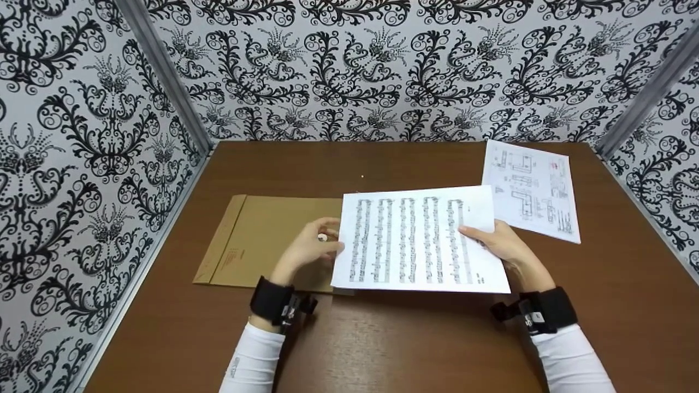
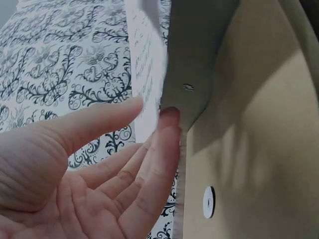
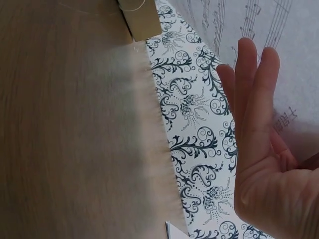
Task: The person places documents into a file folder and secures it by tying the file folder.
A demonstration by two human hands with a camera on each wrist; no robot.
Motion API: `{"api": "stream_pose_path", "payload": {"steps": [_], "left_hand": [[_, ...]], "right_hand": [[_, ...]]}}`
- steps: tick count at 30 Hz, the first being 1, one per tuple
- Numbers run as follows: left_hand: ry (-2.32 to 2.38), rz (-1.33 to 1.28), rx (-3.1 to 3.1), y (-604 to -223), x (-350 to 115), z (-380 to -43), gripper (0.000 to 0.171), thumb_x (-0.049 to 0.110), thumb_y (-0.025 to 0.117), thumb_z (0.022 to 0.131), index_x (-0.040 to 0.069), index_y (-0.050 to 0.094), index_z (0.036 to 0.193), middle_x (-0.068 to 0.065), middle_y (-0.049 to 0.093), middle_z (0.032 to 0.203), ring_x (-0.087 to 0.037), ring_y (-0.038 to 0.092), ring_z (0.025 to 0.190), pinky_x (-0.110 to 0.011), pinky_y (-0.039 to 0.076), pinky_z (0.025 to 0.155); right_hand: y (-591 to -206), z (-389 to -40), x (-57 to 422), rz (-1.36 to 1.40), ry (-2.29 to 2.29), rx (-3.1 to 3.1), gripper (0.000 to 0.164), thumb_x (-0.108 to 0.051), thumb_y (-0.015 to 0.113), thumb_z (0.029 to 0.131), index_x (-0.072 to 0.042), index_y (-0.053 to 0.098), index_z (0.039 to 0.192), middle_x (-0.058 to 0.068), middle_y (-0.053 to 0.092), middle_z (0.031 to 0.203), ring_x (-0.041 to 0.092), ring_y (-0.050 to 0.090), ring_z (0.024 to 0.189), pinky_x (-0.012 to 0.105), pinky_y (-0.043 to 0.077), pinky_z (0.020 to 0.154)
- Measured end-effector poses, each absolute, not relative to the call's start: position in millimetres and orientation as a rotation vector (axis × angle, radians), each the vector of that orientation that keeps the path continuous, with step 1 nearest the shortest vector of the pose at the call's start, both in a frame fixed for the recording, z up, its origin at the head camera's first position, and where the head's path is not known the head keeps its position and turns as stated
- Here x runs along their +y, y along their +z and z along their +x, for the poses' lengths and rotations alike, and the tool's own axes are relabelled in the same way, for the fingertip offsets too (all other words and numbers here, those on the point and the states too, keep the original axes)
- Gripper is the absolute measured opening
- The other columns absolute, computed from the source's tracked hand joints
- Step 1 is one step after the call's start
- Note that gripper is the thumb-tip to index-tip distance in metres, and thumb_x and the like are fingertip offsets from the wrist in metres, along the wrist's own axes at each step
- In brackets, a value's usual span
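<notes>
White sheet music (image 1: pixel 415 240), printed with several staves, is raised above the table and turned sideways. My right hand (image 1: pixel 505 243) holds its right side, thumb on the printed face; in the right wrist view the hand's long fingers (image 3: pixel 256 94) extend straight behind the paper. At the left edge is my left hand (image 1: pixel 311 245), its thumb and fingertips by the paper's edge with a gap between them. In the left wrist view those fingers (image 2: pixel 149 174) look relaxed. Beneath lies a brown envelope (image 1: pixel 273 240), partly covered, with a white round button (image 2: pixel 209 201).
A sheet with technical drawings (image 1: pixel 532 188) rests at the back right of the brown table (image 1: pixel 431 349). Patterned walls (image 1: pixel 377 71) enclose the back and sides. In the left wrist view, a shadowed grey surface (image 2: pixel 192 59) stands beside the paper; I cannot tell what it is.
</notes>
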State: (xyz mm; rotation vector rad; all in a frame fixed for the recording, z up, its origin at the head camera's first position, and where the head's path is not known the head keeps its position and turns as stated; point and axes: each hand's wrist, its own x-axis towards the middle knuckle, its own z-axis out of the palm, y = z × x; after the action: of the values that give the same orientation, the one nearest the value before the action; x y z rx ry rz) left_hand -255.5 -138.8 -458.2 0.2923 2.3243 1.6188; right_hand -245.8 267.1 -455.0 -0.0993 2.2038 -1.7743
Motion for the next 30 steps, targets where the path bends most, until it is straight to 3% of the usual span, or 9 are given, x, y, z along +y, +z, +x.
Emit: {"api": "stream_pose_path", "payload": {"steps": [3, 6, 11, 20, 27, 30], "left_hand": [[1.533, 0.347, 2.375, -460.1, -135.9, -253.9, 0.062, -0.001, 0.07, 0.09, -0.007, 0.046, 0.147, -0.03, 0.062, 0.133, -0.026, 0.071, 0.094, -0.039, 0.064, 0.08], [1.429, 0.452, 2.44, -463.8, -133.4, -253.1, 0.063, -0.001, 0.071, 0.089, -0.009, 0.046, 0.147, -0.03, 0.059, 0.139, -0.038, 0.069, 0.113, -0.043, 0.061, 0.093], [1.249, 0.626, 2.545, -468.5, -129.6, -251.1, 0.066, 0.006, 0.074, 0.089, -0.011, 0.046, 0.146, -0.031, 0.054, 0.145, -0.045, 0.055, 0.135, -0.053, 0.043, 0.117], [1.003, 0.677, 2.642, -470.2, -119.2, -245.6, 0.076, 0.018, 0.077, 0.089, -0.008, 0.042, 0.151, -0.031, 0.043, 0.154, -0.047, 0.042, 0.144, -0.057, 0.032, 0.123], [0.887, 0.693, 2.696, -471.9, -109.8, -240.1, 0.076, 0.025, 0.074, 0.093, -0.005, 0.04, 0.153, -0.03, 0.029, 0.165, -0.047, 0.032, 0.153, -0.056, 0.029, 0.126], [0.821, 0.751, 2.744, -477.7, -105.7, -239.2, 0.073, 0.028, 0.072, 0.095, -0.004, 0.042, 0.153, -0.027, 0.03, 0.165, -0.046, 0.032, 0.153, -0.056, 0.028, 0.126]], "right_hand": [[-456.1, -246.6, 267.4, -0.071, -1.768, 2.216, 0.054, -0.029, 0.063, 0.102, 0.004, 0.048, 0.143, -0.008, 0.078, 0.091, 0.015, 0.079, 0.076, 0.033, 0.064, 0.066], [-456.4, -247.1, 268.9, -0.042, -1.761, 2.23, 0.055, -0.03, 0.064, 0.102, 0.004, 0.048, 0.142, -0.008, 0.078, 0.09, 0.015, 0.079, 0.076, 0.033, 0.064, 0.066], [-457.0, -247.8, 273.8, -0.028, -1.729, 2.265, 0.054, -0.031, 0.065, 0.101, 0.004, 0.05, 0.14, -0.009, 0.078, 0.088, 0.014, 0.079, 0.075, 0.033, 0.064, 0.066], [-458.2, -248.3, 281.4, -0.047, -1.685, 2.297, 0.056, -0.03, 0.064, 0.101, 0.005, 0.049, 0.142, -0.01, 0.077, 0.088, 0.013, 0.078, 0.074, 0.032, 0.064, 0.065], [-457.0, -248.2, 284.6, -0.071, -1.628, 2.312, 0.06, -0.032, 0.062, 0.102, 0.006, 0.045, 0.146, -0.011, 0.077, 0.092, 0.013, 0.078, 0.076, 0.032, 0.064, 0.067], [-457.2, -248.7, 285.5, -0.047, -1.616, 2.314, 0.061, -0.032, 0.063, 0.102, 0.006, 0.044, 0.146, -0.011, 0.076, 0.09, 0.013, 0.078, 0.075, 0.032, 0.064, 0.066]]}}
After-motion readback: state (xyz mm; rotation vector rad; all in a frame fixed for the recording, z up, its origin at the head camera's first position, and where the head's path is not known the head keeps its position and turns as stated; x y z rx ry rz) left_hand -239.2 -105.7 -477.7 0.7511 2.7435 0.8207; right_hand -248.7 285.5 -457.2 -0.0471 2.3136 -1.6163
